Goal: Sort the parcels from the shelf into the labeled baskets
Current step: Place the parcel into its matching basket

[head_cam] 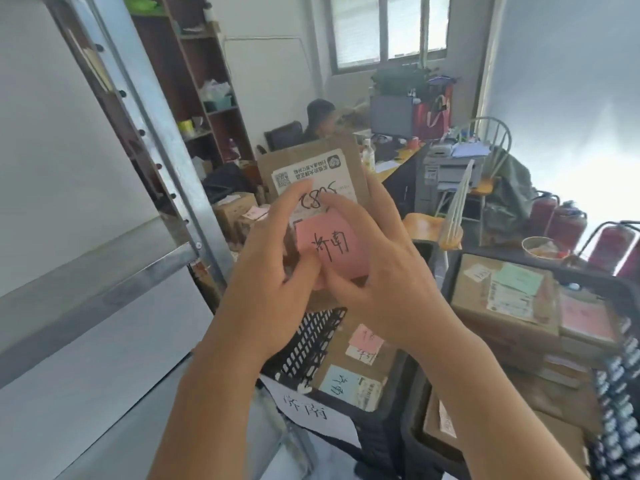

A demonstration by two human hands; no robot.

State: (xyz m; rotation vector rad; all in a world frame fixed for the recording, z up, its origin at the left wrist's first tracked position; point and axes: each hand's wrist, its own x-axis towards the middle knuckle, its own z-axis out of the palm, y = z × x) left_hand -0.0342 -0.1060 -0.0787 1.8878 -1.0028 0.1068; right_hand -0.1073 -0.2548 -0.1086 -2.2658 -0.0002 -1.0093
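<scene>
I hold a flat cardboard parcel (311, 161) upright at chest height with both hands. It carries a white shipping label and a pink sticky note (332, 245) with handwritten characters. My left hand (273, 258) grips its left side, fingers spread over the label. My right hand (377, 268) grips its right side, thumb pressing the note's lower edge. Directly below stands a black mesh basket (311, 337) with a white handwritten paper label (311, 410) on its front; several labelled parcels lie inside. A second black basket (446, 448) to the right also holds several parcels.
A metal shelf with grey boards (104, 306) fills the left side, its upright post (166, 140) slanting up. Behind are a person seated at a desk (320, 121), a wooden bookcase, a printer (450, 164), chairs and red fire extinguishers (568, 226).
</scene>
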